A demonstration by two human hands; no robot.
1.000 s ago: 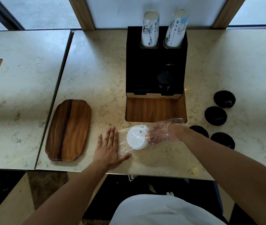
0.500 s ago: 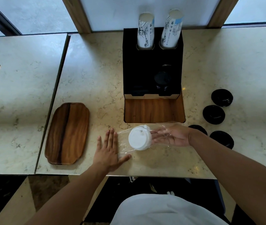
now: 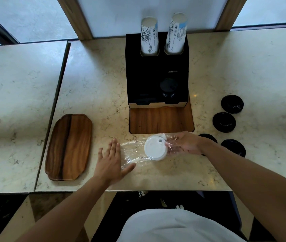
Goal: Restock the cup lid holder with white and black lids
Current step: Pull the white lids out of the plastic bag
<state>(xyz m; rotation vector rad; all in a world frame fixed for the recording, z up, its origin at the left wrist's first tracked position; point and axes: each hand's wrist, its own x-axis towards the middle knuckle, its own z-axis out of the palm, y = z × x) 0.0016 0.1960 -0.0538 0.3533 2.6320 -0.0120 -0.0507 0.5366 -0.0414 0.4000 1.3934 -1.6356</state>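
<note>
Left hand (image 3: 111, 163) lies flat, fingers straight, pinning the bag (image 3: 133, 152). Right hand (image 3: 185, 145) grips white lids (image 3: 156, 150) through film, hiding one black lid (image 3: 207, 137). Cup (image 3: 148, 39) print unreadable.

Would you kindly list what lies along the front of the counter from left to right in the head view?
Wooden tray → left hand → white lids → right hand → black lid.
</note>
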